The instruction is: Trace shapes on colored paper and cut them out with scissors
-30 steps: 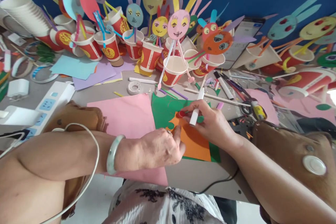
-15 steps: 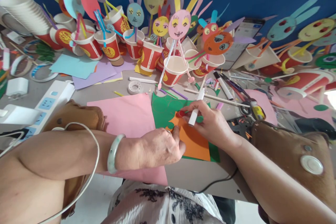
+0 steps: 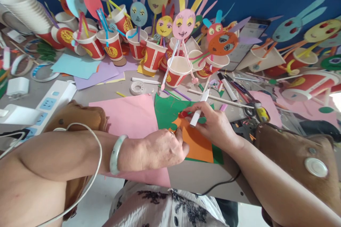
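Note:
My right hand (image 3: 217,124) grips a white marker pen (image 3: 196,117), tilted with its lower end toward the orange paper. Its fingertips reach a small red round piece (image 3: 183,114) at the top edge of that paper. My left hand (image 3: 166,149) is curled, index fingertip pressed on the orange paper (image 3: 198,145) and holding it down; the thumb side is partly hidden. The orange sheet has a notched top edge and lies over a green sheet (image 3: 166,106). One green circle (image 3: 173,127) lies beside my left knuckles, another green circle (image 3: 203,120) by my right fingers.
Pink paper (image 3: 125,113) lies to the left. Behind stand several red-and-white paper cups (image 3: 178,74) with paper faces on straws. A power strip (image 3: 50,104) and white cable (image 3: 99,152) are at left. Sticks, pens and a glue bottle (image 3: 261,112) lie at right, near a propped phone (image 3: 247,39).
Both hands keep nearly the same pose and place. The marker and the papers stay where they were; the whole view shifts very slightly.

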Demonstrator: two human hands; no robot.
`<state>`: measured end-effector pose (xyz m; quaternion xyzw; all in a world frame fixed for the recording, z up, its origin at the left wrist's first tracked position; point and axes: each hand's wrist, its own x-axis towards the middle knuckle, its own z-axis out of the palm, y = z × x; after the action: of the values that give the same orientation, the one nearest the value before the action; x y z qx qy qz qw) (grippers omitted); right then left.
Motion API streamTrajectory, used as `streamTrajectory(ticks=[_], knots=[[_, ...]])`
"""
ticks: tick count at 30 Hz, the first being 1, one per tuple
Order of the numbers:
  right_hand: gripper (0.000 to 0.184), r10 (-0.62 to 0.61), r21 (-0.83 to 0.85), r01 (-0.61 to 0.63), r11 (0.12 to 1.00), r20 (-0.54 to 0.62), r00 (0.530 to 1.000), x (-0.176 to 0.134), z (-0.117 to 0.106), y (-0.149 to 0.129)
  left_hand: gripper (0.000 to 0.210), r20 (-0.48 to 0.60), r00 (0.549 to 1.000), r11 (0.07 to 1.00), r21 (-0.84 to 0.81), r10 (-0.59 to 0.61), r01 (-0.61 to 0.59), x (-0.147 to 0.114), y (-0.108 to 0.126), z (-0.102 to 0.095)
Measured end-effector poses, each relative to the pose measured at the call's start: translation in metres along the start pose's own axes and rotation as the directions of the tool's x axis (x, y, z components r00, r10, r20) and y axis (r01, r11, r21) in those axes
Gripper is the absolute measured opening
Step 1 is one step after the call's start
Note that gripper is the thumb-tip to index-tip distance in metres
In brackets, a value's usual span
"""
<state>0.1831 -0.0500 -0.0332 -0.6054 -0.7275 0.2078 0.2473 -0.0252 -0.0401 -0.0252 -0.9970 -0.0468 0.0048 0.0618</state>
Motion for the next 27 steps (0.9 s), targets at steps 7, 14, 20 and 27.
streamTrajectory(ticks=[7, 14, 20, 27], knots=[[0.014, -0.006, -0.018, 0.006, 1.000, 0.013, 1.000, 0.001, -0.002, -0.002, 0.020, -0.063, 0.997, 0.999, -0.015, -0.053, 0.052, -0.001, 0.002, 0.004], [0.011, -0.007, -0.024, 0.007, 1.000, 0.015, 1.000, 0.002, -0.003, -0.002, 0.029, -0.033, 0.994, 0.994, 0.014, -0.108, 0.108, -0.001, 0.000, -0.003], [0.010, -0.005, -0.024, 0.005, 1.000, 0.016, 1.000, 0.001, -0.003, -0.001, 0.032, -0.019, 0.985, 0.985, 0.018, -0.172, 0.173, 0.000, 0.002, -0.002], [0.019, -0.024, -0.055, 0.026, 0.998, 0.047, 0.999, 0.001, -0.004, 0.007, 0.031, 0.094, 0.989, 0.993, -0.019, -0.118, 0.121, 0.000, -0.006, -0.017]])
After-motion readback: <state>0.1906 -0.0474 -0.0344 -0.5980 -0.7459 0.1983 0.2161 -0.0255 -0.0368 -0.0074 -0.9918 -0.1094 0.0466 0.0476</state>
